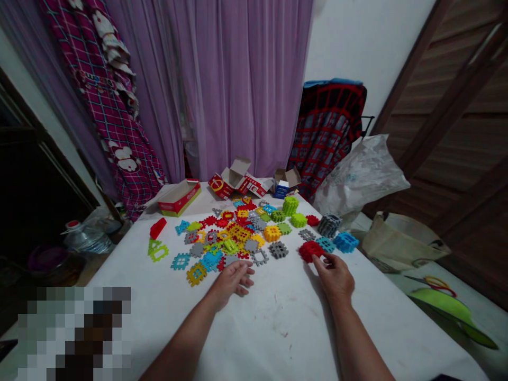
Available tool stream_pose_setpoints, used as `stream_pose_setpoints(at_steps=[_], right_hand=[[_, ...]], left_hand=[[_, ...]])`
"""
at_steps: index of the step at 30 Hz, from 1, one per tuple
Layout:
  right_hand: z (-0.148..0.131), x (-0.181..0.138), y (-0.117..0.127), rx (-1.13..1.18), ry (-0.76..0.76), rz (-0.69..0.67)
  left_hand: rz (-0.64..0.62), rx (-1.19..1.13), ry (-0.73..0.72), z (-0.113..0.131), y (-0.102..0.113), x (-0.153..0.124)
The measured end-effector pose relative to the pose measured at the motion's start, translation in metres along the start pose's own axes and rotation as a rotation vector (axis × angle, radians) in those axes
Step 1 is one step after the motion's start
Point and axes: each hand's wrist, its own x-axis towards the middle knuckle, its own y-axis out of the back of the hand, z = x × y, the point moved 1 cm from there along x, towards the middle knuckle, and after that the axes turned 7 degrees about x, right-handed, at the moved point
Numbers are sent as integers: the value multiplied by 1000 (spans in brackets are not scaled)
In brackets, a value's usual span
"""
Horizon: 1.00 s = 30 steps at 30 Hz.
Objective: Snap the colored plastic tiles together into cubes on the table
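A heap of flat interlocking plastic tiles [234,235] in red, yellow, blue, green and grey lies on the white table [278,328]. My left hand [233,279] rests flat, fingers spread, at the near edge of the heap, beside a grey tile [260,257]. My right hand [334,275] lies on the table with its fingertips touching a red assembled cube [310,250]. It holds nothing that I can see. Blue cubes [344,242], a grey cube [328,225] and green cubes [293,211] stand past the red one.
Opened cardboard boxes [238,182] and a red-green box lid [179,198] sit at the far end of the table. A purple curtain [238,79] hangs behind. A white plastic bag [363,174] and a beige tote bag [400,241] lie to the right, off the table.
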Motion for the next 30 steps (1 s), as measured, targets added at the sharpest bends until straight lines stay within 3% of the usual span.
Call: stream_pose_setpoints(at_steps=[15, 30], right_hand=[[-2, -2, 2, -8, -36, -53], [-4, -3, 3, -35, -36, -64]], left_hand=[[1, -229, -2, 6, 12, -4], [7, -248, -7, 8, 11, -5]])
